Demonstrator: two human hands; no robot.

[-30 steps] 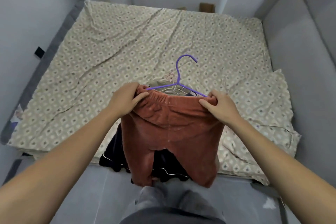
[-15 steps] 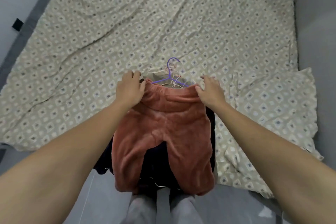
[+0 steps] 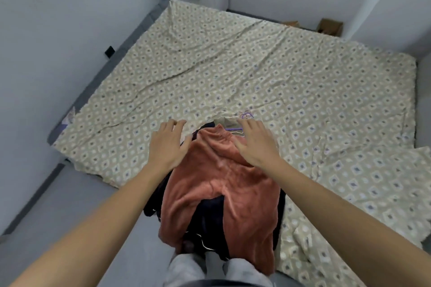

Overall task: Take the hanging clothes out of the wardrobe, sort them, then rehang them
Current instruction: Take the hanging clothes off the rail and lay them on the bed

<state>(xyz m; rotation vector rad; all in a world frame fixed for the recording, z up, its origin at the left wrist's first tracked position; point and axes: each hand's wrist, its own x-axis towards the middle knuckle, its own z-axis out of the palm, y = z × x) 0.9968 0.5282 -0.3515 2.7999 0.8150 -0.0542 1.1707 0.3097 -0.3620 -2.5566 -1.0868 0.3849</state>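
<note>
You are hovering both open hands, left (image 3: 166,144) and right (image 3: 255,142), over the trousers (image 3: 219,191); be spreading the pile flat on the bed (image 3: 233,65).

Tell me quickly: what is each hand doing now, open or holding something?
Left hand: open, fingers spread, holding nothing.
Right hand: open, fingers straight, over the rust-coloured trousers, gripping nothing.

No legible txt anywhere.
</note>
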